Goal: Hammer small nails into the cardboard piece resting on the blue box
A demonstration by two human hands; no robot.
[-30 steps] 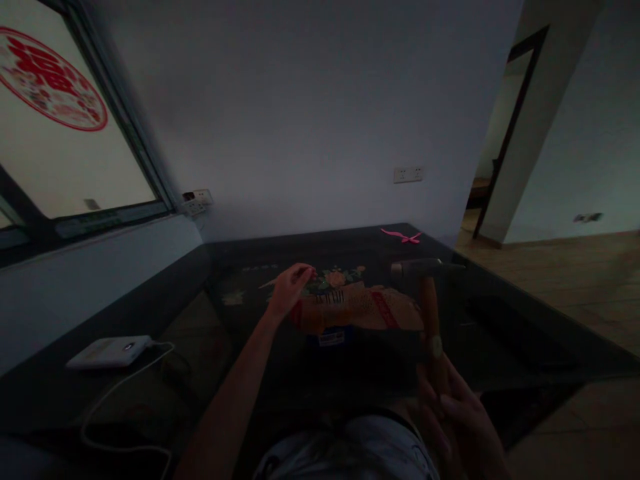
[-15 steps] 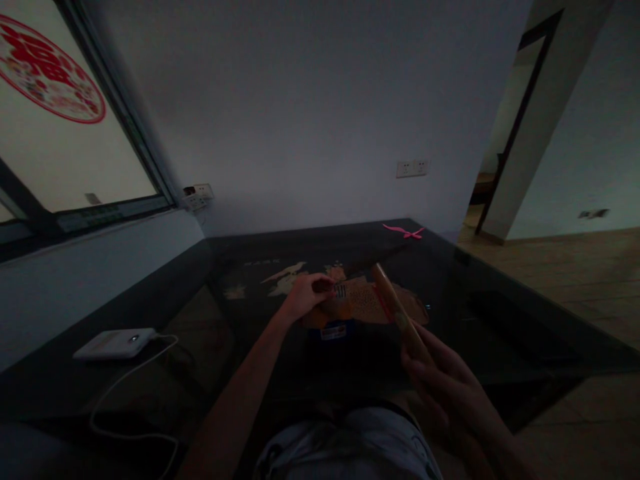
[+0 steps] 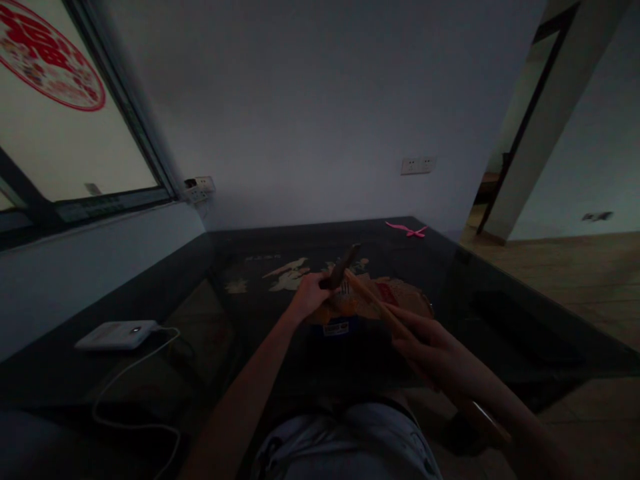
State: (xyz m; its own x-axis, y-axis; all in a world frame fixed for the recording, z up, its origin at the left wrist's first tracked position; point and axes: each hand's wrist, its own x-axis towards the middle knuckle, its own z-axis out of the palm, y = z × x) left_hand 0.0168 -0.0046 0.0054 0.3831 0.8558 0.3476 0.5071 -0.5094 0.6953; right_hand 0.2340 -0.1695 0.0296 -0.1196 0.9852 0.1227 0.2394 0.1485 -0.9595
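My left hand is closed round the lower end of a dark brown stick-like piece, which tilts up and to the right. My right hand grips a long light-brown wooden stick. Its far tip is close beside the dark piece; I cannot tell whether they touch. Toward my body the stick runs on under my right forearm. Below both hands, a brown printed package lies on the table, partly covered by the stick. At its near side is a dark blue box-like part with a pale label.
The dark glossy table carries a bird-and-flower picture. To the left lies a white power bank with a white cable. A pink ribbon is at the back, and a dark flat object lies right.
The dark brown piece now stands tilted up in my left hand. My right hand has moved left and slightly forward, bringing the wooden stick's tip near it.
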